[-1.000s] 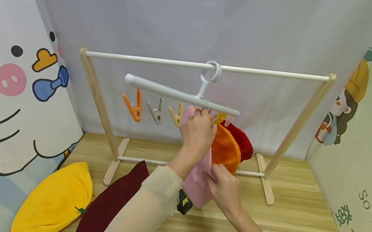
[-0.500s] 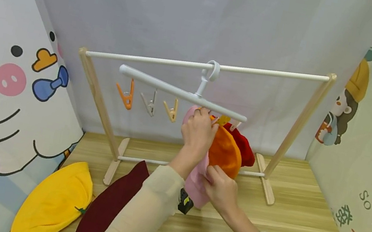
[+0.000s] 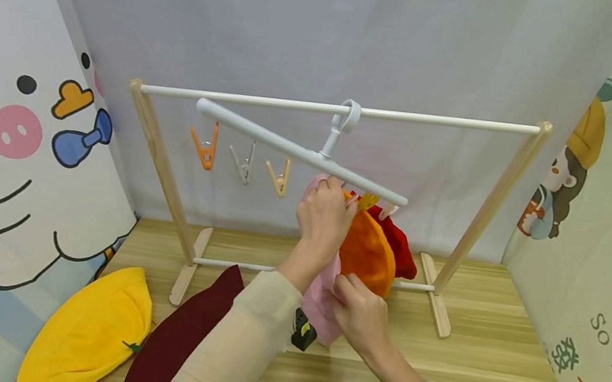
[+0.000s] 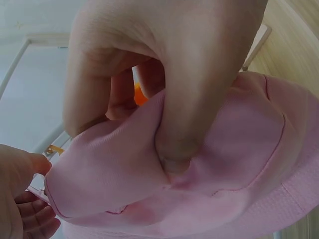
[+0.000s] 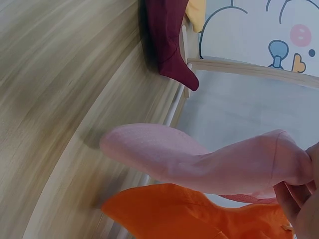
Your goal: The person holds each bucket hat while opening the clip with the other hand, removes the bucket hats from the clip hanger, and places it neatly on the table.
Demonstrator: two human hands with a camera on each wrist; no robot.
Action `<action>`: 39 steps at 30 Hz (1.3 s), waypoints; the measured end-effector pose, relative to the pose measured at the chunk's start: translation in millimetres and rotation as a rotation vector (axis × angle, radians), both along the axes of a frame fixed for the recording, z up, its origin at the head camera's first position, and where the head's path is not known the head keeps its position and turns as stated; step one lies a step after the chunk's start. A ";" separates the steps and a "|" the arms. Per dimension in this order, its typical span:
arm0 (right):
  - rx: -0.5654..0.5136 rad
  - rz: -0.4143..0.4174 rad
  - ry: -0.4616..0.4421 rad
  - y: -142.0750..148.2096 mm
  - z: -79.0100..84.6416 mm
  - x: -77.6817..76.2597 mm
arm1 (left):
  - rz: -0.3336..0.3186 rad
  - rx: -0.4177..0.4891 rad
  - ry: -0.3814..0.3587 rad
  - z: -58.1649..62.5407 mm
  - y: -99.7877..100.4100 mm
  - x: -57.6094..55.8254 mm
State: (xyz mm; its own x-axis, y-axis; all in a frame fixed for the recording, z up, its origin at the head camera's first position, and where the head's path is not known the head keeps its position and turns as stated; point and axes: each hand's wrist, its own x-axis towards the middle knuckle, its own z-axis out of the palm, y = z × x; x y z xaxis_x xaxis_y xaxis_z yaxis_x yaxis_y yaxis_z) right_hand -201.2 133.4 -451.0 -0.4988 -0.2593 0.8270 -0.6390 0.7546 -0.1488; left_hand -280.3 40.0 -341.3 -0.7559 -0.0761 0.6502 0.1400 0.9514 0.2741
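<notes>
A pink bucket hat (image 3: 318, 313) hangs between both hands below a white hanger (image 3: 266, 136). Up at the hanger bar, my left hand (image 3: 326, 218) pinches a pink clothespin (image 3: 352, 200) at the hat's upper edge; the fingers hide most of it. Lower down, my right hand (image 3: 361, 313) pinches the hat's fabric. Its thumb presses into the pink cloth in the left wrist view, where the right hand (image 4: 144, 35) looms large. Clipped beside them are an orange hat (image 3: 369, 257) and a red hat (image 3: 402, 252), with a yellow clothespin (image 3: 367, 202) on the orange one.
The hanger hooks over the rod (image 3: 453, 122) of a wooden rack (image 3: 494, 204). Orange (image 3: 205, 147), grey (image 3: 243, 163) and cream (image 3: 279, 178) clothespins dangle at its left. A yellow hat (image 3: 91, 331) and a maroon hat (image 3: 175, 339) lie on the table's left.
The hanger has tilted and turned, its left end up and its right end down, carrying the clothespins and hats with it. Both hands keep their hold, the right shifting slightly left.
</notes>
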 end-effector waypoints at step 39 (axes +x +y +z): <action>-0.029 -0.013 -0.073 9.1 -1.7 -4.5 | -0.040 0.085 -0.046 0.3 -14.4 -4.9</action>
